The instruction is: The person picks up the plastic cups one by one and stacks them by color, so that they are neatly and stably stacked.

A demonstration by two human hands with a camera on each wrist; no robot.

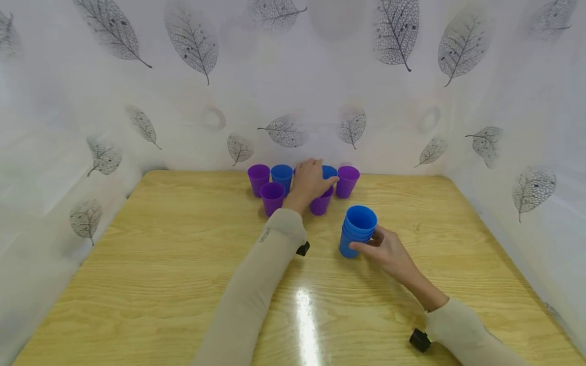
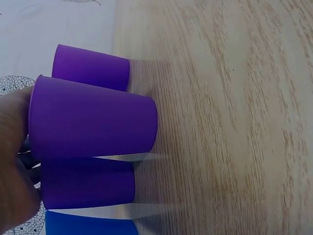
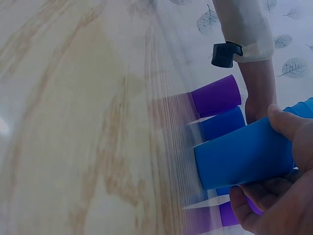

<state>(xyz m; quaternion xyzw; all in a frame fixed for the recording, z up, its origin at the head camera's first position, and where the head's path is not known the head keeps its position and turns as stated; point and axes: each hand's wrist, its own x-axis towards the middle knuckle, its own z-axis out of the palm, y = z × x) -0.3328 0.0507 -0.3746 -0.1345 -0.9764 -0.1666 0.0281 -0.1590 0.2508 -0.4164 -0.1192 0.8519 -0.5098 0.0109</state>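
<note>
My right hand (image 1: 389, 254) grips a stack of several blue cups (image 1: 351, 244), thumb on the near side and fingers behind. The stack stands upright, and in the right wrist view its lowest cup (image 3: 244, 156) shows its base close to the tabletop. My left hand (image 1: 309, 180) reaches over the cup group at the back, thumb spread from the fingers around the rim of a blue cup (image 1: 329, 172). A purple cup (image 1: 321, 205) stands just in front of it. The hand hides part of another purple cup behind it. In the left wrist view, a purple cup (image 2: 93, 120) covers most of the fingers.
To the left of the left hand stand a purple cup (image 1: 258, 179), a blue cup (image 1: 281, 175) and a nearer purple cup (image 1: 272, 198). Another purple cup (image 1: 348, 181) is at the right end. The wooden table (image 1: 160, 264) meets a leaf-patterned curtain (image 1: 284, 101) behind the cups.
</note>
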